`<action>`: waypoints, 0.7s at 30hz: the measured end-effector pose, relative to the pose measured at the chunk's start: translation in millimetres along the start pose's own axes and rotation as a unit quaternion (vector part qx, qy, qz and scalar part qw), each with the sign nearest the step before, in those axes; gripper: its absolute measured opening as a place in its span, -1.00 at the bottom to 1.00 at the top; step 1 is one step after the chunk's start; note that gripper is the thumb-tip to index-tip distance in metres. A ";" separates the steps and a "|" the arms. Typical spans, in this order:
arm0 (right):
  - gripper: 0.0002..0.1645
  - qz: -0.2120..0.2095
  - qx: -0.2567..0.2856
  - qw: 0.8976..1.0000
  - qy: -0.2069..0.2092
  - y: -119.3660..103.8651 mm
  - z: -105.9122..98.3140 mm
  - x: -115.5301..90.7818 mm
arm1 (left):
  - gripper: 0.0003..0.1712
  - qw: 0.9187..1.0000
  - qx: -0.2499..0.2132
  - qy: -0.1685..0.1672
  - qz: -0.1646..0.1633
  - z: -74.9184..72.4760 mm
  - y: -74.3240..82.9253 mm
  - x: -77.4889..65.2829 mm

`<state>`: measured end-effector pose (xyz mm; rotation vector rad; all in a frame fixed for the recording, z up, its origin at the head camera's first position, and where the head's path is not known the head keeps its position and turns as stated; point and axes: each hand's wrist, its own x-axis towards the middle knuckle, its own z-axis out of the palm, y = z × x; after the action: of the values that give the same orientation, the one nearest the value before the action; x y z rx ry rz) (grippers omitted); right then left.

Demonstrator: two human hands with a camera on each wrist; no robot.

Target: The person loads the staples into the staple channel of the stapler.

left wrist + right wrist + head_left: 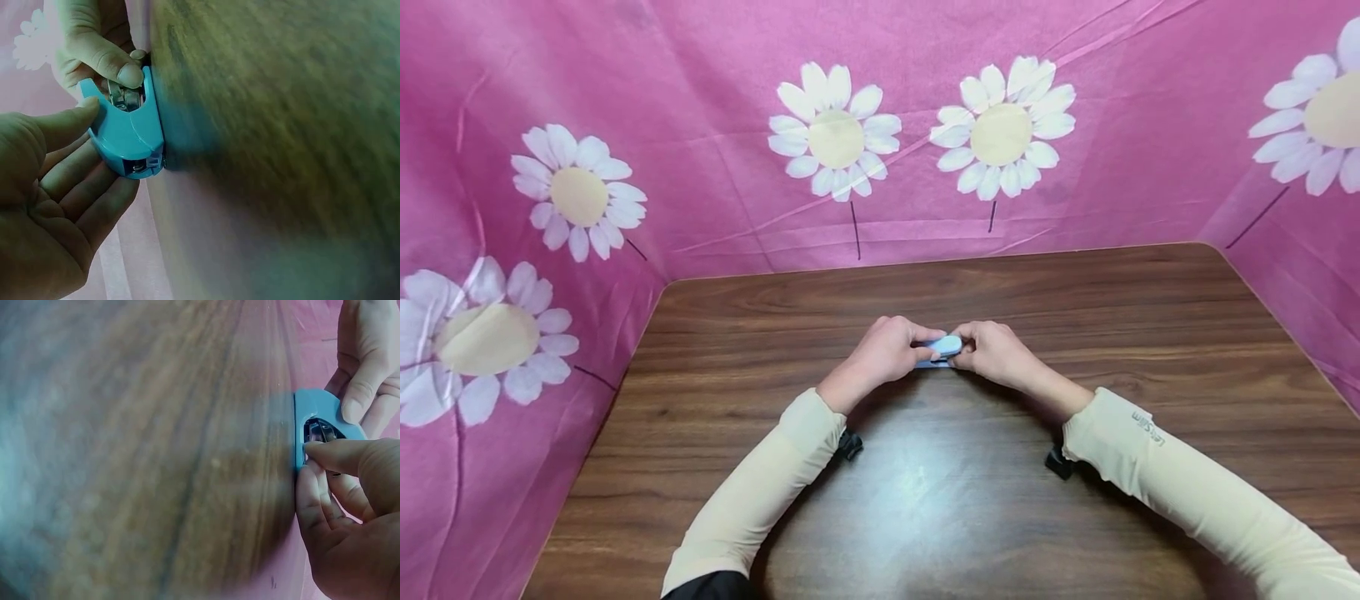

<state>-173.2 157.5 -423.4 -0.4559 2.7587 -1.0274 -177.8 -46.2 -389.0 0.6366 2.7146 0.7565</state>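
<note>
A small light-blue stapler-like device [950,344] with metal parts inside rests on the wooden table between both hands. Its exact kind is not clear. My left hand [891,348] grips its closed, rounded end, the thumb on one face and the fingers at the other side. At the opposite end my right hand [996,354] pinches with thumb and fingertips at the notch, where a metal mechanism [125,97] shows. In the right wrist view, the right thumb and fingers cover part of the notch, so what lies between them is hidden.
The brown wood-grain table [760,333] extends around the hands. Pink cloth [715,125] printed with white daisies hangs behind it and at both sides. Black camera mounts [850,445] sit under both wrists.
</note>
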 end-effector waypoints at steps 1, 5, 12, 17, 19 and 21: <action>-0.77 -0.001 -0.003 1.000 0.000 -0.1 0.3 0.0 | -0.61 1.000 0.009 -0.001 0.004 0.0 1.1 -0.1; -0.77 -0.001 -0.014 1.000 0.001 -0.3 1.1 0.3 | -0.62 0.999 0.043 -0.002 0.019 -0.8 5.1 0.0; -0.77 -0.008 -0.017 1.000 -0.001 1.6 1.7 1.2 | -0.63 0.997 0.076 -0.006 0.016 -2.3 9.8 0.9; -0.77 -0.008 -0.020 1.000 -0.002 1.1 0.5 1.4 | -0.64 0.997 0.071 -0.013 0.015 -4.4 12.5 2.1; -0.77 -0.012 -0.023 1.000 0.000 1.3 0.2 1.4 | -0.64 0.997 0.072 -0.016 0.010 -4.4 13.6 3.2; -0.76 -0.015 -0.024 1.000 0.001 1.9 -0.2 1.0 | -0.64 0.997 0.078 -0.018 0.005 -3.9 14.7 4.0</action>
<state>-174.6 158.6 -424.6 -0.5045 2.7918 -0.9693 -177.7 -34.7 -378.3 0.6900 2.7586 0.5338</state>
